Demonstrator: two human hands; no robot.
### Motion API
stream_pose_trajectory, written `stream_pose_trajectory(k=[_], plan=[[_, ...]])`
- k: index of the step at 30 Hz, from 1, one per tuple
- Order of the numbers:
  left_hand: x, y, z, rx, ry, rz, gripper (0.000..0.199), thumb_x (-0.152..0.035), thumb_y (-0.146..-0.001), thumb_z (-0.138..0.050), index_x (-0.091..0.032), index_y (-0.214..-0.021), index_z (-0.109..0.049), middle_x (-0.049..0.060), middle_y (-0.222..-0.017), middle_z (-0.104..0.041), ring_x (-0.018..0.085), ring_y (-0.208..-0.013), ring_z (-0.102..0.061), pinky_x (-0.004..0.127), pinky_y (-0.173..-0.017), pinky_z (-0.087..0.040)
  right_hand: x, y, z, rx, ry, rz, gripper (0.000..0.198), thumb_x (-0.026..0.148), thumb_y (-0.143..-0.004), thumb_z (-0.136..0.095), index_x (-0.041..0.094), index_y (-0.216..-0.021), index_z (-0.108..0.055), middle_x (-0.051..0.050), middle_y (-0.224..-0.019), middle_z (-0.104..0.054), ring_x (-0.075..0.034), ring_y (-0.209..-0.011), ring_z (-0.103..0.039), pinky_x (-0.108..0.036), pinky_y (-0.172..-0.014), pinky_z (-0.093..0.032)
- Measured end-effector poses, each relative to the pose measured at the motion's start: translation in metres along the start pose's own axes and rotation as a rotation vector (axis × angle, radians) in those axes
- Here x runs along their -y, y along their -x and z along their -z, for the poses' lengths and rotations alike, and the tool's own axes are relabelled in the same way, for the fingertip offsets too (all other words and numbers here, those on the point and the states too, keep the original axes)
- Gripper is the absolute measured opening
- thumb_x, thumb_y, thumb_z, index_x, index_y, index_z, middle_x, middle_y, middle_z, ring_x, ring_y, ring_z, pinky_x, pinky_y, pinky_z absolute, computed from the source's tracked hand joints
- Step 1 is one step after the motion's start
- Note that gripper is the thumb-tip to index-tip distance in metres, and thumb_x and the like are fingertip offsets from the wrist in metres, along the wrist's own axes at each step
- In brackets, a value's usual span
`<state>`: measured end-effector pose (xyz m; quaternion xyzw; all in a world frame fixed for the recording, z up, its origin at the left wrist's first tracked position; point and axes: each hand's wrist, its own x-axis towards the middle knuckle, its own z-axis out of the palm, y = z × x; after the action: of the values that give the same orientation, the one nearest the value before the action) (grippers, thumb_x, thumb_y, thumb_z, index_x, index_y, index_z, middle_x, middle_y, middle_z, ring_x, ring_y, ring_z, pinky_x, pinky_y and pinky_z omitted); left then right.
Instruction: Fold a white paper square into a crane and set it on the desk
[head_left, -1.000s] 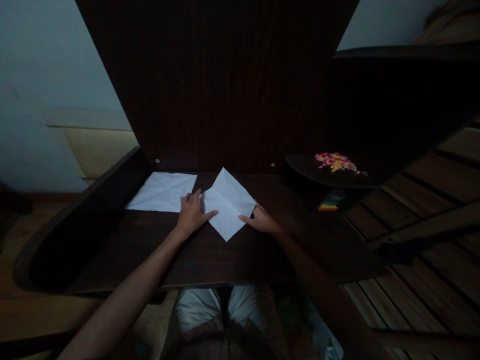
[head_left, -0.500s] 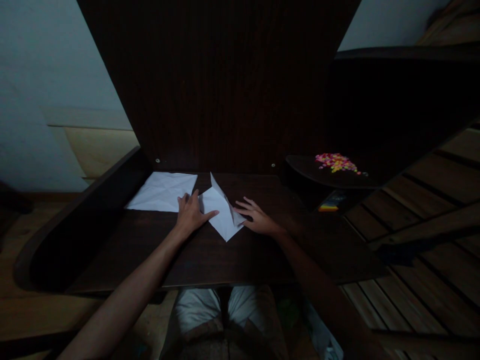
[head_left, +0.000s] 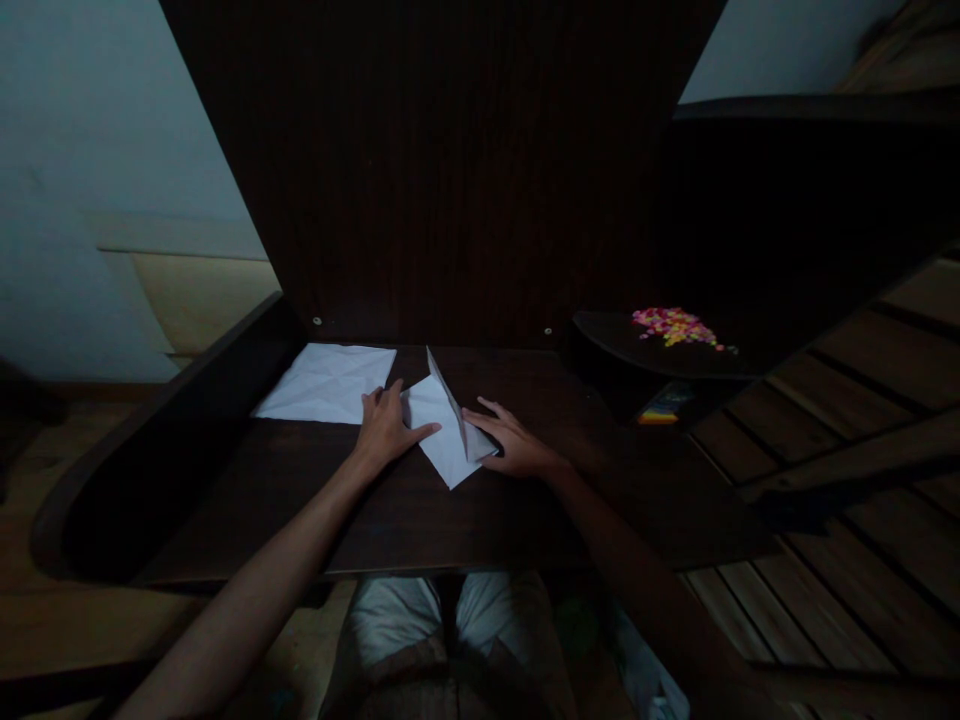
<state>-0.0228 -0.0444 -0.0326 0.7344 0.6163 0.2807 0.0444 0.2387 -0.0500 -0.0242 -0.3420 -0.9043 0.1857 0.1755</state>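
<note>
A folded white sheet of paper (head_left: 439, 425) lies on the dark desk before me, turned so that one corner points toward me. Its right-hand flap (head_left: 456, 408) stands up. My left hand (head_left: 384, 425) rests at the paper's left edge, fingers apart, with the thumb stretched onto the sheet. On the right side, my right hand (head_left: 510, 440) touches the outside of the raised flap with extended fingers. Its thumb is near the paper's right corner. A second creased white sheet (head_left: 326, 383) lies flat at the back left, beside my left fingers.
A curved shelf (head_left: 600, 330) at the right carries a pile of small pink, red and yellow pieces (head_left: 673, 326). Beneath it sits a small item with a yellow-orange edge (head_left: 658, 415). The dark desk (head_left: 420, 530) has a raised side panel (head_left: 157, 430) at left and a tall back panel (head_left: 450, 180).
My right hand has shifted slightly, its fingers now closer together against the flap. The flap stands steeper and straighter. My left hand stays about where it was.
</note>
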Motion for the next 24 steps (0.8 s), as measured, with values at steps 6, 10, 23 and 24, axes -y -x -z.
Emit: stream_pose_trajectory(k=[6, 10, 23, 24], plan=[[0.000, -0.001, 0.002, -0.028, 0.050, -0.044, 0.092, -0.050, -0.063, -0.076, -0.010, -0.136, -0.035, 0.020, -0.133, -0.050, 0.039, -0.128, -0.037, 0.054, -0.103, -0.034, 0.002, 0.001, 0.002, 0.057, 0.027, 0.011, 0.084, 0.055, -0.077, -0.065, 0.018, -0.146, -0.032, -0.009, -0.151, -0.032, -0.032, -0.144, -0.010, -0.053, -0.116, -0.013], [-0.003, -0.001, 0.006, -0.057, 0.081, -0.104, 0.085, -0.038, -0.067, -0.074, -0.012, -0.137, -0.033, 0.018, -0.130, -0.051, 0.036, -0.125, -0.041, 0.053, -0.102, -0.037, 0.002, 0.002, 0.002, 0.087, 0.016, 0.003, 0.067, 0.057, -0.091, -0.044, 0.021, -0.147, -0.031, -0.005, -0.153, -0.029, -0.030, -0.145, -0.006, -0.053, -0.116, -0.010], [-0.018, -0.003, 0.013, -0.215, 0.637, 0.024, 0.084, -0.027, -0.069, -0.070, -0.021, -0.139, -0.025, 0.016, -0.140, -0.041, 0.020, -0.093, -0.063, 0.039, -0.084, -0.054, -0.005, -0.002, -0.007, 0.045, 0.053, -0.026, 0.050, 0.035, -0.095, -0.046, 0.024, -0.143, -0.038, -0.004, -0.151, -0.033, -0.028, -0.145, -0.006, -0.057, -0.115, -0.014], [-0.019, -0.003, 0.013, -0.213, 0.699, 0.036, 0.086, -0.026, -0.068, -0.071, -0.023, -0.140, -0.024, 0.016, -0.140, -0.040, 0.016, -0.085, -0.063, 0.037, -0.080, -0.055, -0.006, -0.002, -0.007, 0.032, 0.054, -0.024, 0.048, 0.036, -0.094, -0.048, 0.024, -0.140, -0.043, -0.005, -0.149, -0.036, -0.028, -0.145, -0.008, -0.057, -0.114, -0.015]])
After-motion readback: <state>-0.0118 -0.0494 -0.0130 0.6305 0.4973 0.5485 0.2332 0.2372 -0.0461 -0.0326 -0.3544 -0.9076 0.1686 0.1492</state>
